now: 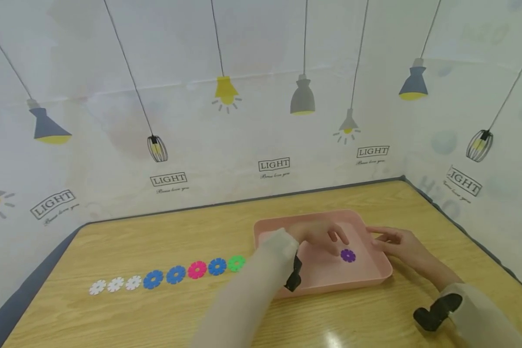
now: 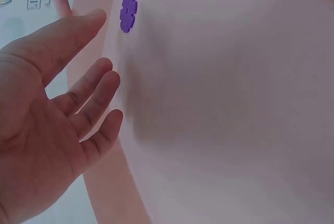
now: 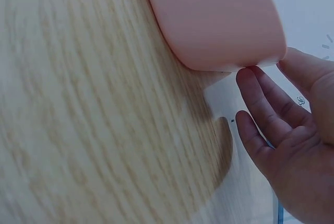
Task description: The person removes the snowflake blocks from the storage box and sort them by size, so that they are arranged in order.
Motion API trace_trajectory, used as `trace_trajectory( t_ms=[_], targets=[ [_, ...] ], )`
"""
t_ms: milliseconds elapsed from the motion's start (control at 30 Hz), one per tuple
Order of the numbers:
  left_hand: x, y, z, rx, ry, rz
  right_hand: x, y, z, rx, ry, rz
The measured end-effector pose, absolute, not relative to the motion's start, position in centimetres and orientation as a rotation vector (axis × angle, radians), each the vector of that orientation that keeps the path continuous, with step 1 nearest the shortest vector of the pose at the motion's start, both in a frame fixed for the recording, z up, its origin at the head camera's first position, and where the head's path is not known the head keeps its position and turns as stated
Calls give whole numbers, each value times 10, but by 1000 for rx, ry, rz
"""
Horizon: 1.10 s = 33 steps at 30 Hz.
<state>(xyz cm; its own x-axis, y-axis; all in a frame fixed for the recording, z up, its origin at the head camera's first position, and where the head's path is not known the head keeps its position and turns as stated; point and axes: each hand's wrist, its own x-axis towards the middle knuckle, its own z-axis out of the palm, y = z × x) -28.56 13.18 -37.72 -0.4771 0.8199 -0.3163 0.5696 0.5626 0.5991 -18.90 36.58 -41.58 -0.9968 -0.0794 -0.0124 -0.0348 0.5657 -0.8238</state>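
A pink tray (image 1: pixel 330 286) stands on the table, and one purple snowflake disc (image 1: pixel 348 255) lies inside it toward the right. My left hand (image 1: pixel 319 236) hovers over the tray floor beside that disc, fingers relaxed and apart with nothing in them. In the left wrist view the purple disc (image 2: pixel 129 11) shows just beyond the thumb tip. My right hand (image 1: pixel 403 247) holds the tray's right side, thumb at the rim and fingers against the outer wall (image 3: pixel 224 20).
Left of the tray, a row of snowflake discs runs across the wooden table (image 1: pixel 126 324): white discs (image 1: pixel 115 284), blue discs (image 1: pixel 176 274), a pink disc (image 1: pixel 197 269) and a green disc (image 1: pixel 237 263). A printed wall covering (image 1: pixel 222 145) borders the table behind and at the sides.
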Motion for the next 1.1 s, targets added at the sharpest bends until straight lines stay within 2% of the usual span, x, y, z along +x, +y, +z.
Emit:
trace_trajectory(
  t_ms=[600,1100],
  targets=[
    [-282,149,-382,1155,2187,466,-189,365,-417,-113,2738,-1478],
    [-278,147,-381,1029,2313,459,-188,366,-418,-124,2730,-1502]
  ],
)
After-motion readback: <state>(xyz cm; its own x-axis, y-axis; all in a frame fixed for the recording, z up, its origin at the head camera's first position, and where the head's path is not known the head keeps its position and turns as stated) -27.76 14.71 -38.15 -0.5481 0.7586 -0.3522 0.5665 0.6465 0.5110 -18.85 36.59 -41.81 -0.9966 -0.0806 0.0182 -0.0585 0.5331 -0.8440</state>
